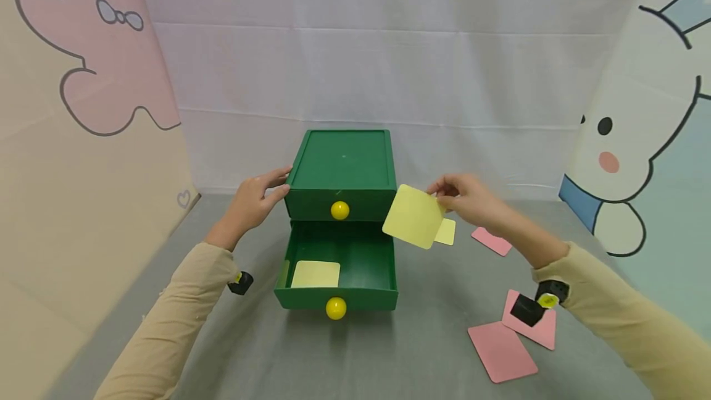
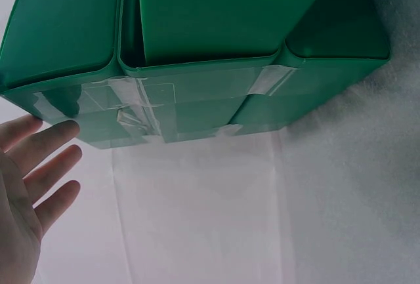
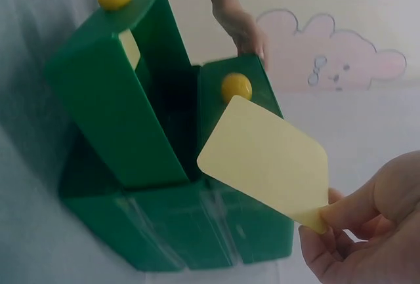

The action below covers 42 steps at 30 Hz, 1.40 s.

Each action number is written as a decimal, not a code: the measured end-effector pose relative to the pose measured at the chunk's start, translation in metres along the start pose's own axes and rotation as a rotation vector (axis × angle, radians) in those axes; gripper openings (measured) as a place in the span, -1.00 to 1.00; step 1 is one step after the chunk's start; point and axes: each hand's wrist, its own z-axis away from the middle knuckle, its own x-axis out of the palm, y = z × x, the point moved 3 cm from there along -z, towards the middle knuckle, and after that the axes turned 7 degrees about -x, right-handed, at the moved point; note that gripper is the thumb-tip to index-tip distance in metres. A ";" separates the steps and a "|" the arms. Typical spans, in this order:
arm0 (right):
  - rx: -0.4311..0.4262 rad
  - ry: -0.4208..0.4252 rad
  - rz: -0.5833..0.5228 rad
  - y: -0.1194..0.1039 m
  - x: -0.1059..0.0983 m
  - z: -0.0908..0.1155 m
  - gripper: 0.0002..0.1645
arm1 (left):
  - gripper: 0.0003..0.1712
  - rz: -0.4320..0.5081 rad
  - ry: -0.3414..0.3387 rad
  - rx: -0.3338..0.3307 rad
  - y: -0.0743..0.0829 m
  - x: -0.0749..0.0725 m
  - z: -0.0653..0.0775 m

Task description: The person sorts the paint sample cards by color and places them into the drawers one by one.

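Observation:
A green drawer cabinet (image 1: 347, 159) with yellow round knobs stands on the table. Its top drawer is closed, and the drawer (image 1: 366, 264) below it is pulled out. A yellow card (image 1: 315, 274) lies inside that drawer, towards the left. My left hand (image 1: 252, 205) rests its fingertips against the cabinet's upper left side; in the left wrist view the fingers (image 2: 56, 166) look extended. My right hand (image 1: 469, 199) pinches another yellow card (image 1: 413, 216) by a corner between thumb and fingers. That card hangs tilted in the air, right of the open drawer.
Behind the held card, a further yellow card (image 1: 446, 232) lies on the grey table (image 1: 433, 344). Pink cards lie to the right: one (image 1: 491, 241) partly behind my right forearm, two overlapping (image 1: 502, 352) nearer the front. White cloth (image 1: 366, 73) hangs behind.

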 end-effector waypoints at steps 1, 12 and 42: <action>-0.012 -0.006 -0.003 -0.003 0.005 -0.001 -0.77 | -0.51 0.002 0.001 0.000 0.000 0.000 0.000; -0.085 -0.074 -0.013 -0.020 0.057 -0.015 -0.78 | -0.52 -0.011 0.011 -0.002 -0.001 -0.002 0.001; -0.078 -0.225 -0.018 -0.007 0.153 -0.040 -0.76 | -0.50 -0.005 -0.008 -0.016 -0.003 0.001 -0.001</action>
